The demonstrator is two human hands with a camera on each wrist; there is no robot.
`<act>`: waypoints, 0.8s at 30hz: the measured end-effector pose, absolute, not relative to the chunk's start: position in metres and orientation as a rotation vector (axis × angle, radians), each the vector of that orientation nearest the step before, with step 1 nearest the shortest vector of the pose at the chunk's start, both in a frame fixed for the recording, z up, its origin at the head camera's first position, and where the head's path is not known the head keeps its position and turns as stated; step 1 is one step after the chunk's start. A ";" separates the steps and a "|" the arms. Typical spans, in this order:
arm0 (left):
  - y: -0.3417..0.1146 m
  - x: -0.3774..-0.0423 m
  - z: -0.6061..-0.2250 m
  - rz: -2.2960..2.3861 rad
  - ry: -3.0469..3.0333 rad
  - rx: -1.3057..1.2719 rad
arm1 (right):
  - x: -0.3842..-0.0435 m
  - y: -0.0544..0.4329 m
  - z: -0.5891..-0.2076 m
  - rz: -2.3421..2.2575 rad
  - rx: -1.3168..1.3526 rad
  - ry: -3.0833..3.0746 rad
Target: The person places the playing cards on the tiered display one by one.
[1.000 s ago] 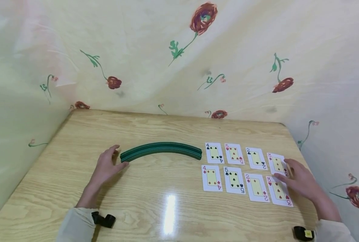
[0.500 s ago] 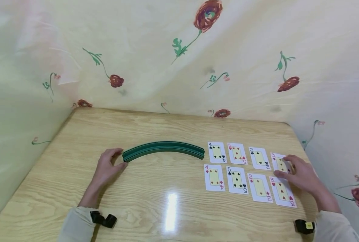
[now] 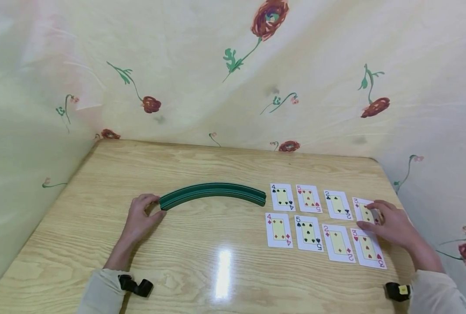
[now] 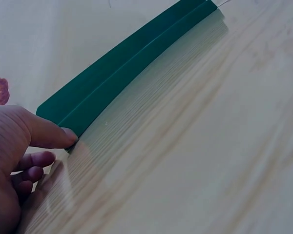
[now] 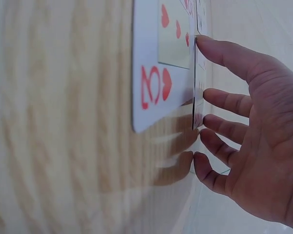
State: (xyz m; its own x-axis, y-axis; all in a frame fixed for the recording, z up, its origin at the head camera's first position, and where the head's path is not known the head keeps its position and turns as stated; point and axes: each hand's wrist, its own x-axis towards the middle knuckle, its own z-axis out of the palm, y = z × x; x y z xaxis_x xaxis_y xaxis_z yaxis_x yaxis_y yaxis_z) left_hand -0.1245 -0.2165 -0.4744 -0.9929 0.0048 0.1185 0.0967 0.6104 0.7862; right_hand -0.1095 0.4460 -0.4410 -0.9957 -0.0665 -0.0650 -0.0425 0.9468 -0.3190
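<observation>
A curved green card holder (image 3: 213, 190) lies on the left-middle of the wooden table. My left hand (image 3: 139, 221) pinches its left end, thumb on the near side; in the left wrist view the thumb (image 4: 51, 134) presses against that end of the green strip (image 4: 122, 75). At the far right, my right hand (image 3: 397, 227) touches the three of diamonds (image 3: 359, 207), which lies flat. Its fingers rest over the card and its thumb is by the near edge. In the right wrist view, the spread fingertips (image 5: 212, 96) meet the card, beside the three of hearts (image 5: 161, 73).
Face-up cards form two rows of several each: four of spades (image 3: 282, 197), five of hearts (image 3: 307, 199), two of clubs (image 3: 337, 205) behind; four of diamonds (image 3: 279, 230), five of spades (image 3: 309, 233), two of diamonds (image 3: 339, 243) nearer. Flowered cloth (image 3: 201, 65) surrounds the table (image 3: 178, 270).
The left hand has closed in on the green card holder's left end and taken hold of it. The right hand has settled further over the three of diamonds. The view has shifted slightly.
</observation>
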 end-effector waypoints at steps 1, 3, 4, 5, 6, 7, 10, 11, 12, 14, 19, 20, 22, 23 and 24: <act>-0.216 -0.124 -0.474 -1.340 -2.726 -0.083 | -0.110 0.446 -0.440 -0.488 -0.085 3.024; -0.216 -0.124 -0.475 -1.339 -2.729 -0.076 | -0.110 0.446 -0.439 -0.488 -0.087 3.016; -0.215 -0.124 -0.474 -1.340 -2.728 -0.074 | -0.111 0.446 -0.438 -0.488 -0.090 3.013; -0.215 -0.124 -0.474 -1.334 -2.730 -0.073 | -0.111 0.446 -0.437 -0.487 -0.095 3.011; -0.215 -0.124 -0.475 -1.331 -2.728 -0.074 | -0.111 0.446 -0.437 -0.488 -0.099 3.008; -0.215 -0.124 -0.475 -1.326 -2.726 -0.077 | -0.111 0.446 -0.436 -0.490 -0.105 3.009; -0.214 -0.124 -0.475 -1.314 -2.715 -0.087 | -0.111 0.446 -0.435 -0.491 -0.118 3.016; -0.213 -0.125 -0.476 -1.314 -2.712 -0.087 | -0.111 0.446 -0.435 -0.491 -0.117 3.017; -0.212 -0.125 -0.476 -1.314 -2.711 -0.085 | -0.112 0.446 -0.434 -0.492 -0.118 3.017; -0.212 -0.125 -0.476 -1.305 -2.716 -0.077 | -0.112 0.446 -0.433 -0.500 -0.110 3.005; -0.212 -0.123 -0.476 -1.313 -2.735 -0.047 | -0.115 0.446 -0.432 -0.512 -0.099 2.978; -0.212 -0.123 -0.476 -1.322 -2.736 -0.043 | -0.116 0.447 -0.432 -0.515 -0.099 2.972; -0.212 -0.123 -0.476 -1.328 -2.738 -0.040 | -0.117 0.447 -0.431 -0.506 -0.108 2.979; -0.212 -0.123 -0.476 -1.327 -2.739 -0.039 | -0.117 0.447 -0.431 -0.505 -0.108 2.979; -0.212 -0.124 -0.476 -1.327 -2.739 -0.040 | -0.117 0.448 -0.431 -0.501 -0.106 2.981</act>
State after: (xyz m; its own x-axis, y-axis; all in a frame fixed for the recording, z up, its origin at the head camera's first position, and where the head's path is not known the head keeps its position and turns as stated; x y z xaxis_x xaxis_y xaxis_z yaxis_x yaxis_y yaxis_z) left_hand -0.1236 -0.2120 -0.4765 -0.9948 -0.0193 0.0996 0.0662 0.6204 0.7815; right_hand -0.1172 0.4476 -0.4310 -0.9908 -0.0879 -0.1031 -0.0494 0.9430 -0.3292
